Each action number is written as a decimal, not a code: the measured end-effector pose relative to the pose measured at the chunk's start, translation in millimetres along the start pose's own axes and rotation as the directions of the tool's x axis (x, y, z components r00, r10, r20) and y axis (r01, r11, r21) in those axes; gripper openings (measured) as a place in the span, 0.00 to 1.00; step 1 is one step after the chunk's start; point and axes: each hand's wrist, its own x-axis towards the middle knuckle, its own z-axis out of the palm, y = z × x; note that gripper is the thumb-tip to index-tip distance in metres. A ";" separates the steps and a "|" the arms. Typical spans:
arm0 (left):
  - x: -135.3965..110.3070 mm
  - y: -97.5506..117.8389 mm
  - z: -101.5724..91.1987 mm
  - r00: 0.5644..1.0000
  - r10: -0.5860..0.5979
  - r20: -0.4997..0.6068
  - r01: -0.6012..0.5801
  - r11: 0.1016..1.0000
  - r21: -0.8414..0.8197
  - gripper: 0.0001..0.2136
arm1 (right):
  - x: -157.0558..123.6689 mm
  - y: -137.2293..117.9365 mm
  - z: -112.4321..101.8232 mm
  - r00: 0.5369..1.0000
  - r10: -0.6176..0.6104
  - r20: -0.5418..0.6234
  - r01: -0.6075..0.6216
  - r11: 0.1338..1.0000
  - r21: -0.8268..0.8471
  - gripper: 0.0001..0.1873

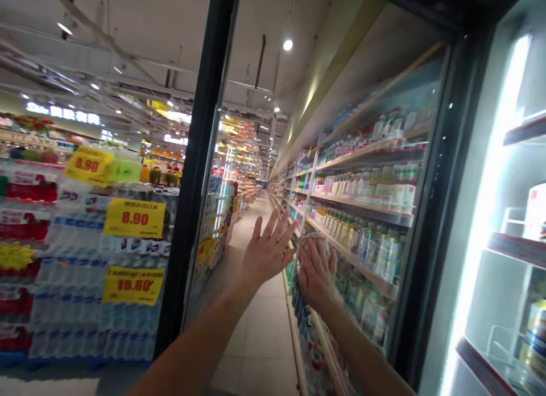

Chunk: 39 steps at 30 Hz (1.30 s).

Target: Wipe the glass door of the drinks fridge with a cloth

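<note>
An open glass cooler door (200,128) with a black frame fills the middle of the view. My left hand (268,248) is raised at the glass, fingers spread, holding nothing; whether the palm touches the pane cannot be told. Beside it on the right, my right hand (318,271) lies over a pale, crumpled cloth (314,238) against the glass. Most of that cloth is hidden under the fingers and palm. Shelves of bottled drinks (367,242) and a long aisle show in the pane behind both hands.
At right is the lit cooler interior, with a bright light strip (486,214) and dark-edged shelves (518,249) carrying a few products. Stacked packs of bottled water (72,282) with yellow price signs (134,218) stand at left. Pale floor tiles (256,322) lie below.
</note>
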 end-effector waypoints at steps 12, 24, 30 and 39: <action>0.6 0.8 -0.1 1.000 0.001 -0.013 -0.002 1.000 -0.021 0.28 | -19.7 22.0 -5.2 0.995 0.099 -0.029 -0.100 0.994 -0.045 0.31; 0.1 -1.0 0.8 1.000 -0.004 0.009 0.004 1.000 -0.028 0.26 | -9.5 55.5 -8.8 0.961 0.260 -0.098 -0.266 0.963 -0.053 0.26; 0.9 0.1 -0.5 1.000 -0.003 0.002 0.003 1.000 -0.023 0.26 | -12.6 59.5 -7.7 0.902 0.393 -0.180 -0.405 0.913 -0.039 0.28; 0.9 -0.4 0.5 1.000 0.012 -0.016 -0.013 1.000 -0.014 0.27 | 3.3 46.9 -3.9 0.892 0.405 -0.199 -0.422 0.906 -0.048 0.28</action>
